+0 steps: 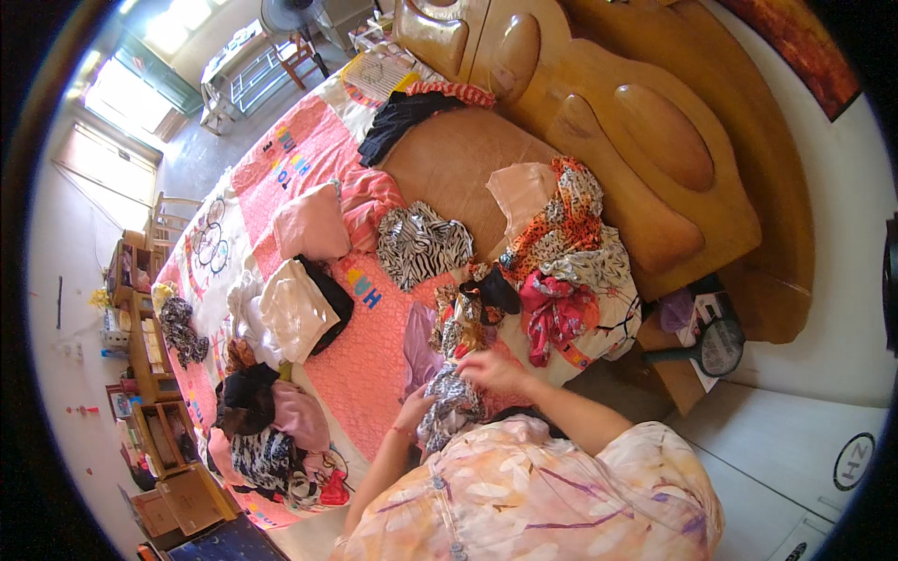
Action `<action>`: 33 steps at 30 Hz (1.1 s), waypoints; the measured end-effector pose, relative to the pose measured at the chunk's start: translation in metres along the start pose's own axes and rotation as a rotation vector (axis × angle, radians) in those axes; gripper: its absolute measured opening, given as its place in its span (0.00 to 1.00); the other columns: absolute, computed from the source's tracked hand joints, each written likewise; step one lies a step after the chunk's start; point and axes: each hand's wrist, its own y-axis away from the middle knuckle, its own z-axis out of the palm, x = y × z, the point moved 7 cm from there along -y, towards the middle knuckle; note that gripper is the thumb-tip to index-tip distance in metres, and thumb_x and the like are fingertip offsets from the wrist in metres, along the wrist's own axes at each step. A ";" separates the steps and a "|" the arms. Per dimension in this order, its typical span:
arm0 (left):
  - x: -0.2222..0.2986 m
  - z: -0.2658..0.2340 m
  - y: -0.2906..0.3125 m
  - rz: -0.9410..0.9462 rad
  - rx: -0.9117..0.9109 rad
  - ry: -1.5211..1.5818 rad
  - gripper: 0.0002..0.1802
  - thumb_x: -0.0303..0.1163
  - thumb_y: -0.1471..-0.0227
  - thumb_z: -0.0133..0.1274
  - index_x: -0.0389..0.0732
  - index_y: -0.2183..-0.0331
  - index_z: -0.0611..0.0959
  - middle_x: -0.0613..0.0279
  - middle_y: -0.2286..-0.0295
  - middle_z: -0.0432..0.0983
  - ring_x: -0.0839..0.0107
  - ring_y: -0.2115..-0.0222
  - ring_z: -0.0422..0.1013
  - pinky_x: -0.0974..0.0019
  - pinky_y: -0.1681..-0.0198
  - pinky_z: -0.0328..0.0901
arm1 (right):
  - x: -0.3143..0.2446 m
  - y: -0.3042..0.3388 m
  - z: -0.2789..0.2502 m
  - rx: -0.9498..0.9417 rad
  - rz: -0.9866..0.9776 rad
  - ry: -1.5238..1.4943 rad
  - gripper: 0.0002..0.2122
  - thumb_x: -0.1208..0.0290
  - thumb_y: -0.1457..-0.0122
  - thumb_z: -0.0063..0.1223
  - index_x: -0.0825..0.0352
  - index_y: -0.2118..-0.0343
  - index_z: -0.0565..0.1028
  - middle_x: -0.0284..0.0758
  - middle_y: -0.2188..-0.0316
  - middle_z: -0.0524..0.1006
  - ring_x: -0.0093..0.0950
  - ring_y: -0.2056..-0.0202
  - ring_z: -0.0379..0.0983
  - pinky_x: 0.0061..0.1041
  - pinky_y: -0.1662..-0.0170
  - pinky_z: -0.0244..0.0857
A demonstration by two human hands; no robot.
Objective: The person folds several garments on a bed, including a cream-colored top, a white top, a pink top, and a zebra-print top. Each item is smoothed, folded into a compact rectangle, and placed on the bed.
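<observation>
Close to my body, a black-and-white patterned cloth [453,400] is bunched between my hands. My left hand [412,409] grips its left side, with a thin red band on that wrist. The right hand [493,371] has its fingers closed at the cloth's upper right edge, where the fingertips are small. Just beyond lie a mauve cloth [421,341], a brown-and-gold patterned cloth [460,323] and a black piece [499,292]. A crumpled red-and-pink cloth [552,313] sits to the right of these.
The pink-and-white bedspread [360,355] bears a zebra-print bundle [421,245], a pink cushion [313,222], folded cream cloth [297,309] and an orange leopard-print cloth [561,220]. A mixed clothes pile [281,421] lies left. The carved wooden headboard [645,168] borders the right, near a dark paddle-shaped object [720,346].
</observation>
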 end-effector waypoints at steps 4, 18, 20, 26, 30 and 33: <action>0.066 0.015 0.050 0.086 0.028 0.249 0.21 0.20 0.49 0.46 0.34 0.51 0.70 0.55 0.60 0.74 0.66 0.63 0.74 0.64 0.57 0.70 | -0.037 -0.030 -0.120 0.497 0.130 0.067 0.10 0.69 0.47 0.51 0.68 0.64 0.76 0.36 0.68 0.78 0.28 0.66 0.74 0.29 0.61 0.68; 0.016 -0.104 0.132 0.156 0.592 -0.201 0.25 0.26 0.48 0.52 0.36 0.48 0.67 0.58 0.60 0.72 0.70 0.62 0.71 0.70 0.59 0.67 | 0.009 -0.183 -0.345 0.761 0.321 0.995 0.26 0.69 0.49 0.51 0.64 0.45 0.61 0.45 0.46 0.63 0.44 0.45 0.57 0.41 0.43 0.52; -0.040 -0.142 0.167 -0.008 0.793 -0.160 0.23 0.28 0.48 0.53 0.37 0.50 0.69 0.58 0.63 0.73 0.70 0.66 0.72 0.71 0.62 0.68 | 0.008 -0.182 -0.364 0.741 0.360 1.064 0.27 0.70 0.49 0.50 0.63 0.43 0.60 0.43 0.45 0.63 0.43 0.43 0.56 0.41 0.42 0.51; -0.153 -0.151 0.245 -0.342 1.034 0.072 0.18 0.30 0.48 0.53 0.36 0.55 0.72 0.60 0.67 0.73 0.72 0.69 0.71 0.71 0.66 0.67 | -0.035 -0.185 -0.348 0.403 0.528 1.225 0.14 0.72 0.44 0.41 0.62 0.53 0.67 0.39 0.57 0.73 0.38 0.52 0.66 0.37 0.47 0.57; -0.165 -0.152 0.225 -0.322 0.997 0.068 0.16 0.31 0.48 0.52 0.35 0.57 0.73 0.61 0.70 0.74 0.73 0.72 0.71 0.71 0.69 0.67 | -0.048 -0.176 -0.362 0.509 0.405 0.709 0.06 0.74 0.47 0.48 0.65 0.65 0.71 0.36 0.66 0.75 0.31 0.64 0.71 0.29 0.59 0.65; -0.138 -0.150 0.195 -0.199 0.942 -0.001 0.14 0.31 0.48 0.52 0.35 0.60 0.75 0.61 0.72 0.74 0.74 0.74 0.71 0.72 0.71 0.66 | -0.109 -0.167 -0.346 0.613 -0.048 -0.035 0.08 0.72 0.44 0.49 0.67 0.63 0.71 0.33 0.67 0.74 0.24 0.65 0.70 0.24 0.62 0.65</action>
